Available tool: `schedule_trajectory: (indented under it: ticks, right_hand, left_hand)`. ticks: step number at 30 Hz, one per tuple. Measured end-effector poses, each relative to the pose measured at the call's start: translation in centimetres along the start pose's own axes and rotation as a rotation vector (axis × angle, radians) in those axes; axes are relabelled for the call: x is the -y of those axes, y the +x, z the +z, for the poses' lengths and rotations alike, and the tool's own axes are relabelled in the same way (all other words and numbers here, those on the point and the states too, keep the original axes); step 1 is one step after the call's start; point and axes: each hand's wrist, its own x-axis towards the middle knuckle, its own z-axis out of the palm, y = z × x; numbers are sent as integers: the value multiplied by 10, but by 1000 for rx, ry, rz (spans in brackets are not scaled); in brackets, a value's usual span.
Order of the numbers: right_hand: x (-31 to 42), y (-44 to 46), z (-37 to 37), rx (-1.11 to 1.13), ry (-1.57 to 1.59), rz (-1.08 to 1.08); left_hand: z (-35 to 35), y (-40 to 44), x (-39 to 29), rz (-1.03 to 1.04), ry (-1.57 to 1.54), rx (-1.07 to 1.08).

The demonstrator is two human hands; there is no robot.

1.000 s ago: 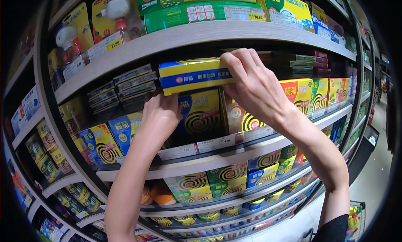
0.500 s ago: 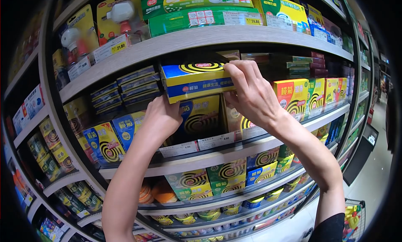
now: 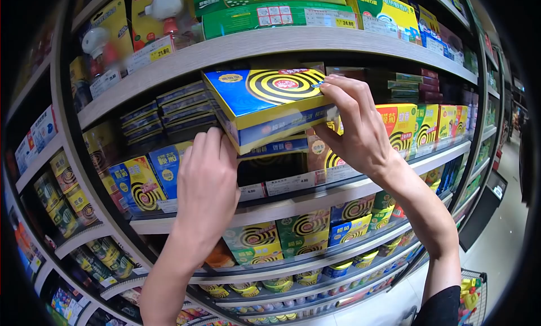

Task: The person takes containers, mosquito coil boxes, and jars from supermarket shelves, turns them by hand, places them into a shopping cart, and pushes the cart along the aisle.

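Observation:
My right hand (image 3: 360,129) grips the right end of a blue and yellow mosquito coil box (image 3: 265,100), thumb below and fingers over the top. The box sticks out of the shelf, tilted so that its large face with the black and yellow spiral shows. By the box's lower left corner is my left hand (image 3: 208,179), its fingers curled in. What those fingers hold, if anything, is hidden. Behind and below the held box, another blue box (image 3: 279,148) lies in a dark gap of the shelf.
Stacked flat boxes (image 3: 186,109) are left of the held box. Upright coil boxes (image 3: 138,188) stand at the shelf's left, more yellow boxes (image 3: 397,129) at its right. A shelf board (image 3: 282,41) runs overhead. A shopping cart (image 3: 473,298) is at the lower right.
The held box has come forward and tilted, showing more of its top. My left hand has drawn out towards me. The upright box behind no longer shows standing; a blue box lies there.

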Motion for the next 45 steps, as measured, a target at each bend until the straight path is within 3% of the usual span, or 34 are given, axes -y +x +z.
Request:
schedule_trajectory:
  ticks: [3,9,13,16,17,19,24,27,29,31,33,37,38,43,45]
  right_hand:
    - [5,2,-8,-3,24,-18]
    - [20,7,-36,-69,94,34]
    - [31,10,-50,-127,137,163]
    - [34,10,-48,-6,309,492]
    - [37,12,-47,-4,311,490]
    - [42,16,-46,30,561,712]
    - [50,34,-44,71,917,961]
    - [59,40,-47,101,926,927]
    - [72,39,-47,166,844,850]
    - [88,36,-43,155,674,738]
    - [98,32,-37,182,430,488]
    - [116,23,-29,156,278,184]
    - [118,24,-31,173,273,144]
    - [110,12,-31,144,224,-16]
    - [106,-2,-29,61,15,-231]
  left_hand:
    - [-18,-15,-1,-58,-6,35]
    - [-72,-44,1,-149,-100,-127]
    - [-107,-76,32,-454,-258,-198]
    - [-125,-113,70,-647,-789,-379]
    - [-129,-130,90,-676,-743,-384]
    - [-126,-150,108,-747,-1106,-612]
    - [-113,-208,122,-835,-1361,-647]
    - [-86,-258,128,-1001,-1523,-608]
    - [-53,-276,137,-457,-2328,-125]
    - [-19,-280,119,-390,-2288,-100]
    - [-27,-249,78,-746,-2471,-13]
    - [-19,-207,55,-765,-2473,154]
    - [-26,-193,46,-870,-2430,129]
    - [-20,-161,35,-663,-2539,218]
    - [-15,-154,34,-599,-2561,235]
